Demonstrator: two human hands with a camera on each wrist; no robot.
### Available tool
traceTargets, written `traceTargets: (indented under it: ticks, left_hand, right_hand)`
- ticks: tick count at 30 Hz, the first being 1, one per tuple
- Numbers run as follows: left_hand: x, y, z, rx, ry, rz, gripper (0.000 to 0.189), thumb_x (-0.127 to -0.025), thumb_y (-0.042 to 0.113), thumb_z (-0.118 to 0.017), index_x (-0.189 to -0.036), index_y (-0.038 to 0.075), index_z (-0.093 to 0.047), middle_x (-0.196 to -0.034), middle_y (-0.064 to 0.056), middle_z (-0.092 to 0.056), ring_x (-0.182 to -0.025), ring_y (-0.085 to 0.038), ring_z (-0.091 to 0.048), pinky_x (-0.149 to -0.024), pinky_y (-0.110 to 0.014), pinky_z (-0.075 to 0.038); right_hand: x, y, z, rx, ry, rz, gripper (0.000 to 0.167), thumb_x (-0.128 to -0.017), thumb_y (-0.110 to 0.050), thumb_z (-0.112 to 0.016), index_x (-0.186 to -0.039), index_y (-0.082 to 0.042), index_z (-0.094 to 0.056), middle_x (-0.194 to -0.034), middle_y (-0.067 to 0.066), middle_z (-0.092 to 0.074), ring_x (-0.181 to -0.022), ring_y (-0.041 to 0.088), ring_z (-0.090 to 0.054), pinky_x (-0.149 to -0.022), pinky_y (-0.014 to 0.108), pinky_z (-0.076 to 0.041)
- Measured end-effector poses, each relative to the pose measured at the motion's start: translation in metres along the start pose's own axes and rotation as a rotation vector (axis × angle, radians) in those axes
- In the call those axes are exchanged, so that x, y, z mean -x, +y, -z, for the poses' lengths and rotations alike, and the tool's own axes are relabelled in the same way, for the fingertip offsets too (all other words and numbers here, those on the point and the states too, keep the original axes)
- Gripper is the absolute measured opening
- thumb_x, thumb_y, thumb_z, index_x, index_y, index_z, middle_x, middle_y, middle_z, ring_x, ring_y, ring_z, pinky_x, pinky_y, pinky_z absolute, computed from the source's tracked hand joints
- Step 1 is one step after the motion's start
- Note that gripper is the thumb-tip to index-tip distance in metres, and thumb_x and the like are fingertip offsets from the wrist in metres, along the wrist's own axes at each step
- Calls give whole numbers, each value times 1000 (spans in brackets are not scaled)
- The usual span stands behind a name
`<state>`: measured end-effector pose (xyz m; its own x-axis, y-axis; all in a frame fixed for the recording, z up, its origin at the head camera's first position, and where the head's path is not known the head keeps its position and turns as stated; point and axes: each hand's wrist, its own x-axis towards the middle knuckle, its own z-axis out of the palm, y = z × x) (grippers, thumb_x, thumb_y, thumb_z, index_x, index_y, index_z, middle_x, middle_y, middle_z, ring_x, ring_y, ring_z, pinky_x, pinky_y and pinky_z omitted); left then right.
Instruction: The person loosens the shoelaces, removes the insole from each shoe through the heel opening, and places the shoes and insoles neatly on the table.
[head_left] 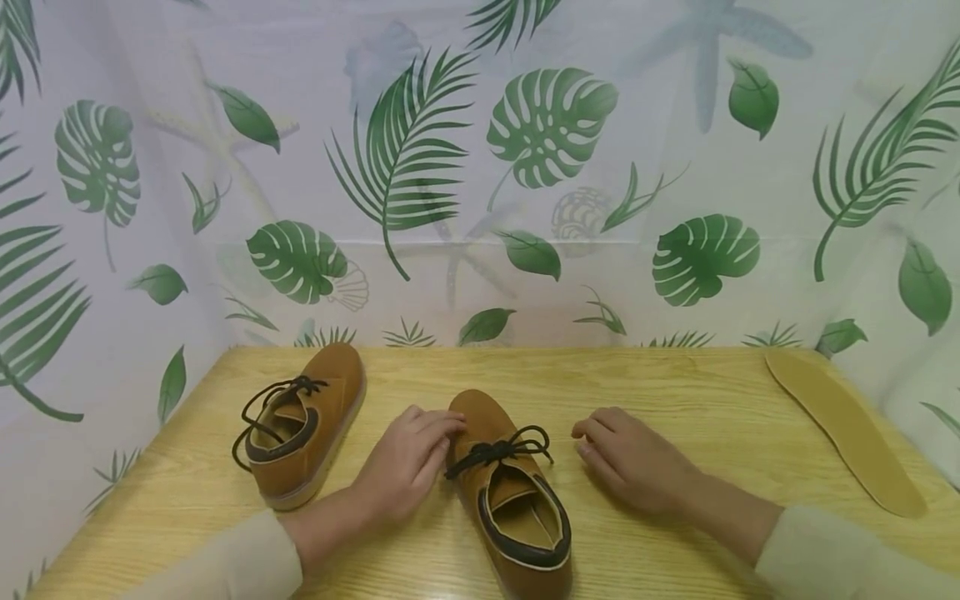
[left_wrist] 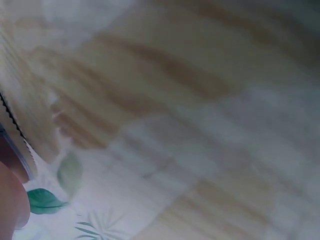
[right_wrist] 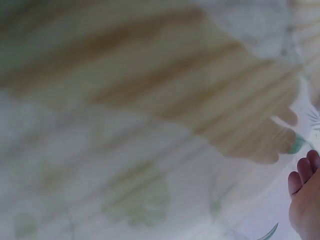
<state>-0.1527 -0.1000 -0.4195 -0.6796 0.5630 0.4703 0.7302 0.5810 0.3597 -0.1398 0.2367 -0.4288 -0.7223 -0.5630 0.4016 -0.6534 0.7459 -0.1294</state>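
A brown lace-up shoe [head_left: 480,417] with black laces and a dark padded collar lies in front of me, toe pointing away. The laces are tied in a bow. My left hand [head_left: 405,458] is beside its toe, fingertips on the left side of the upper. Part of that hand and the shoe's side [left_wrist: 17,150] show at the left edge of the left wrist view. To the right of the shoe, apart from it, my right hand [head_left: 633,458] rests on the table with loosely bent fingers and holds nothing. Its fingers [right_wrist: 306,167] appear in the right wrist view.
Another brown shoe [head_left: 307,425], its black laces tied, stands at the left of the wooden table [head_left: 660,375]. A flat tan insole [head_left: 847,433] lies at the far right. Behind rises a leaf-patterned cloth [head_left: 450,308].
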Motion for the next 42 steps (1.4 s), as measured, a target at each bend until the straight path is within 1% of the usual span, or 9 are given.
traceTargets:
  ticks: [3, 7, 10, 13, 21, 25, 30, 35, 42]
  left_hand:
    - [-1, -5, -1, -43, -21, -15, 35, -104, 20, -50, -135, 9, -62, -146, -5, -55, -127, -23, -54, -104, -47, -43]
    - [-1, -9, -2, -66, -133, -17, 46, -107, 29, -43, -149, 11, -48, -160, -5, -38, -146, -28, -36, -117, -54, -29]
    - [-1, -10, -4, -80, -214, -27, 49, -109, 33, -37, -153, 13, -41, -163, -2, -30, -152, -24, -25, -121, -54, -23]
    - [-2, -9, -5, -85, -249, -49, 50, -109, 33, -35, -155, 13, -38, -164, -2, -27, -153, -22, -20, -122, -54, -20]
    - [-4, -12, -7, -60, -193, -136, 49, -105, 24, -44, -151, 6, -43, -161, -11, -35, -150, -31, -29, -117, -59, -28]
    - [-3, -13, -9, -67, -191, -145, 49, -105, 25, -44, -151, 7, -44, -160, -11, -35, -149, -31, -30, -115, -56, -31]
    - [-2, -13, -11, -109, -219, -141, 51, -106, 30, -42, -153, 12, -40, -162, -6, -33, -151, -28, -28, -115, -53, -33]
    - [-3, -13, -10, -163, -235, -152, 55, -105, 37, -42, -156, 16, -37, -163, -4, -30, -150, -29, -29, -114, -54, -33]
    - [-2, -12, -10, -247, -221, -190, 69, -102, 62, -31, -158, 22, -32, -165, -1, -26, -136, -27, -43, -106, -49, -37]
  right_hand:
    - [-3, -3, -1, -19, -13, 16, 24, -102, -19, -54, -121, -9, -66, -111, 0, -63, -106, 14, -59, -94, 38, -52]
    - [-7, -6, -4, -28, -24, 52, 29, -103, -21, -54, -128, -10, -63, -115, 1, -63, -109, 14, -58, -96, 38, -52]
    - [-9, -8, -6, -41, -21, 93, 29, -102, -22, -55, -128, -11, -62, -116, 1, -62, -109, 13, -58, -95, 36, -52]
    - [-12, -9, -7, -68, -7, 145, 29, -102, -22, -56, -128, -10, -62, -116, 1, -61, -107, 12, -58, -92, 35, -53]
    - [-21, -11, -10, -143, 117, 340, 14, -97, -12, -60, -111, -10, -61, -107, -1, -58, -96, 9, -54, -83, 27, -51]
    - [-21, -14, -14, -143, 167, 411, 14, -95, -11, -64, -109, -8, -63, -102, -2, -57, -91, 7, -53, -80, 23, -49]
    - [-19, -16, -17, -134, 158, 404, 14, -96, -12, -63, -110, -10, -62, -99, -5, -55, -88, 5, -51, -78, 22, -47]
    - [-18, -16, -19, -118, 141, 374, 5, -102, -17, -54, -102, -15, -59, -94, -8, -51, -83, 4, -47, -73, 20, -45]
    - [-17, -14, -18, -104, 108, 327, 23, -109, -24, -39, -100, -16, -58, -94, -9, -48, -84, 4, -44, -75, 21, -44]
